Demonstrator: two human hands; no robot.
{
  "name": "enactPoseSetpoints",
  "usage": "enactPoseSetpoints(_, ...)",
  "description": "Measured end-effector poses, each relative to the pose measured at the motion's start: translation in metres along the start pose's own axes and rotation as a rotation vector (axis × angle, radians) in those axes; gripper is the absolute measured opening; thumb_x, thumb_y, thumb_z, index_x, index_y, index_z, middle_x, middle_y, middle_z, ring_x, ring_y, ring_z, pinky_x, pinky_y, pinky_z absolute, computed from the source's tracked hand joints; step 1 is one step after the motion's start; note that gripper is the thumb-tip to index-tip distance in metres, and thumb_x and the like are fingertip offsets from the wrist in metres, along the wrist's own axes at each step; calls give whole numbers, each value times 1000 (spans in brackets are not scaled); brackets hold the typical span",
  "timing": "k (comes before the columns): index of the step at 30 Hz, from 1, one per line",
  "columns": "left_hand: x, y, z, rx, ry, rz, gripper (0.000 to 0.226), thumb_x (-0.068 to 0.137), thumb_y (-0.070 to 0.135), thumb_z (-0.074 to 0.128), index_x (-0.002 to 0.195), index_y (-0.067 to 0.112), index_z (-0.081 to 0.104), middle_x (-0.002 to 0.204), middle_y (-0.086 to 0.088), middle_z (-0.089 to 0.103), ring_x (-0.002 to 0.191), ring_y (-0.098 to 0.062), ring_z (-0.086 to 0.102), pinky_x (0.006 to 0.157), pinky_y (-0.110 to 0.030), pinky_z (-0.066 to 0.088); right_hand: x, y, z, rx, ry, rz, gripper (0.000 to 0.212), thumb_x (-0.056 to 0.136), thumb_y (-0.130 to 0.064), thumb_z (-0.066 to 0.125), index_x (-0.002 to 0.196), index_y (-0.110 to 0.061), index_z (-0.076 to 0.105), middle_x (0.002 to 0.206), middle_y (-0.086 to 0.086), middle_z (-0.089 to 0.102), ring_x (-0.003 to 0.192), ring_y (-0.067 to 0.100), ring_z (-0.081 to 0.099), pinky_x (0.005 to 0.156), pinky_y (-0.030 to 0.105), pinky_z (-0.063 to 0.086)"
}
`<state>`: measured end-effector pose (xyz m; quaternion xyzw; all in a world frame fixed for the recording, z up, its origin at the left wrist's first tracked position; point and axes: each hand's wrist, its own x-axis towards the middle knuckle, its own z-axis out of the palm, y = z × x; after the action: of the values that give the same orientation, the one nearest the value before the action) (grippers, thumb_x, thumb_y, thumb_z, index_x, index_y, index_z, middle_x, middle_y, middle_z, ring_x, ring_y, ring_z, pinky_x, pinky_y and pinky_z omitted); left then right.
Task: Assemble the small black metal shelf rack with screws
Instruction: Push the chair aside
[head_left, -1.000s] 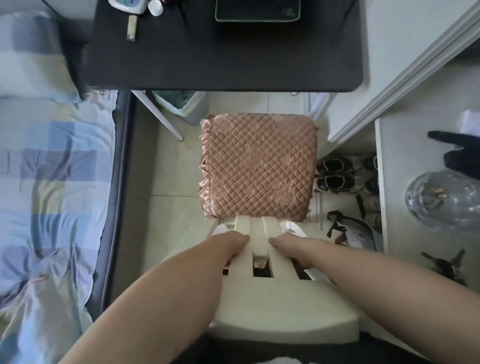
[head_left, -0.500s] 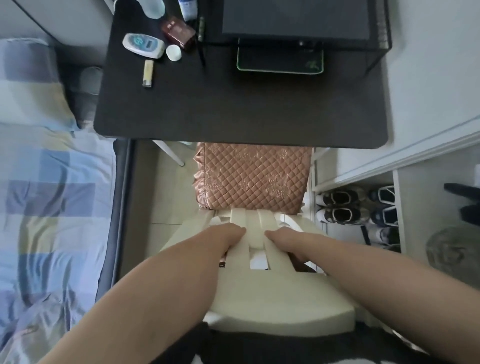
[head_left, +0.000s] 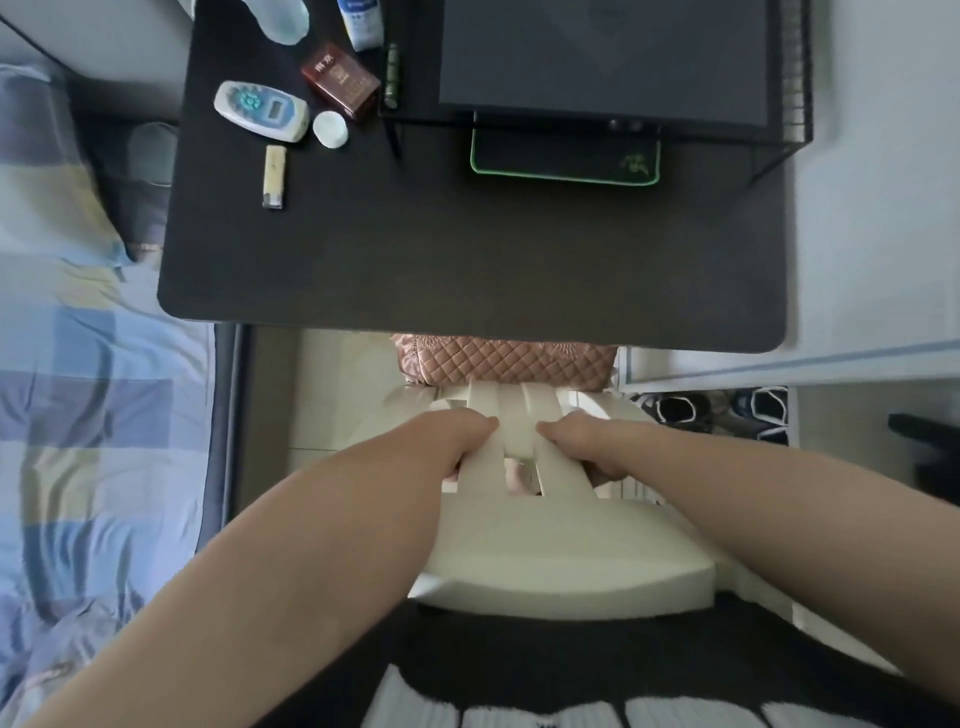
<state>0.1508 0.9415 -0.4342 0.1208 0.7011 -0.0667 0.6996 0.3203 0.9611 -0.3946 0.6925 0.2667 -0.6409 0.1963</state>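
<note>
My left hand (head_left: 460, 436) and my right hand (head_left: 579, 441) each grip the upright slats of a white plastic chair's backrest (head_left: 545, 551), fingers curled through the gaps. The chair's pink quilted cushion (head_left: 509, 361) sits mostly under the front edge of the black desk (head_left: 467, 249). At the desk's back right stands a black metal rack (head_left: 779, 88) with a dark flat top and a mesh side. A green-edged black mat (head_left: 566, 161) lies under it. No screws are visible.
On the desk's left part lie a white remote (head_left: 260, 110), a red-brown box (head_left: 340, 80), a white cap (head_left: 330, 130), a lighter (head_left: 274, 176) and bottles. A bed with checked sheets (head_left: 78, 415) runs along the left. Shoes (head_left: 675, 410) sit low on the right.
The chair has slid forward under the desk, so most of the cushion is now hidden. Both hands kept their grip on the slats. More of the desk top has come into view.
</note>
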Motion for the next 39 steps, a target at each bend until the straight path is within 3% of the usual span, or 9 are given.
enactPoseSetpoints(10, 8, 61, 10, -35, 16, -34, 33, 104, 36, 50, 116, 7, 57, 119, -12, 70, 107, -27, 69, 97, -46, 55, 16, -33, -53, -88, -53, 7, 34, 109, -38, 38, 113, -10, 57, 100, 9, 67, 87, 26, 67, 65, 34, 57)
enactPoseSetpoints(18, 3, 81, 15, -71, 4, -98, 36, 104, 34, 51, 125, 5, 57, 120, -10, 71, 108, -25, 70, 97, -47, 55, 20, -43, -73, -113, -104, 29, 34, 110, -38, 36, 109, -11, 57, 88, 5, 65, 78, 21, 65, 64, 34, 55)
enactPoseSetpoints(21, 1, 88, 15, -53, -5, -110, 36, 104, 34, 52, 124, 5, 57, 119, -10, 72, 108, -24, 70, 96, -45, 56, 20, -45, -80, -108, -125, 32, 37, 110, -38, 35, 115, -10, 60, 95, 5, 67, 87, 24, 67, 69, 35, 57)
enactPoseSetpoints(27, -6, 101, 3, 41, -57, -176, 30, 105, 32, 51, 119, 7, 58, 79, -5, 77, 68, -19, 75, 66, -35, 61, 22, -54, -80, -63, -177, 55, 34, 111, -29, 35, 119, -7, 60, 119, 7, 71, 96, 25, 68, 89, 40, 58)
enactPoseSetpoints(29, -10, 103, 1, 85, -77, -180, 31, 105, 31, 49, 124, 7, 56, 84, -6, 76, 68, -20, 75, 62, -35, 61, 25, -54, -79, -53, -183, 74, 33, 111, -28, 34, 120, -7, 58, 128, 7, 69, 106, 24, 68, 100, 41, 54)
enactPoseSetpoints(32, -21, 109, 0, 250, -113, -186, 36, 107, 32, 46, 128, 5, 55, 93, -7, 75, 70, -20, 74, 56, -32, 59, 17, -55, -86, -194, -216, 64, 33, 109, -27, 35, 116, -10, 63, 103, 3, 68, 86, 21, 67, 96, 34, 54)
enactPoseSetpoints(35, -39, 120, -4, 634, -79, -162, 48, 104, 40, 49, 129, 0, 57, 105, -10, 71, 88, -24, 73, 79, -35, 60, -7, -65, -102, -598, -189, -25, 28, 98, -25, 45, 90, -7, 65, 82, 8, 65, 64, 23, 64, 72, 35, 61)
enactPoseSetpoints(37, -51, 125, -6, 790, -41, -129, 55, 100, 43, 56, 129, -3, 56, 116, -15, 69, 104, -29, 71, 95, -44, 56, -24, -72, -110, -735, -172, -87, 26, 94, -26, 51, 99, -6, 66, 91, 8, 74, 75, 24, 73, 76, 42, 63)
enactPoseSetpoints(39, -65, 126, -8, 878, -39, -93, 54, 98, 44, 59, 128, -2, 56, 112, -14, 72, 106, -32, 71, 96, -48, 55, -40, -74, -115, -794, -141, -133, 34, 98, -31, 50, 120, -7, 58, 98, 6, 76, 89, 23, 76, 79, 46, 63)
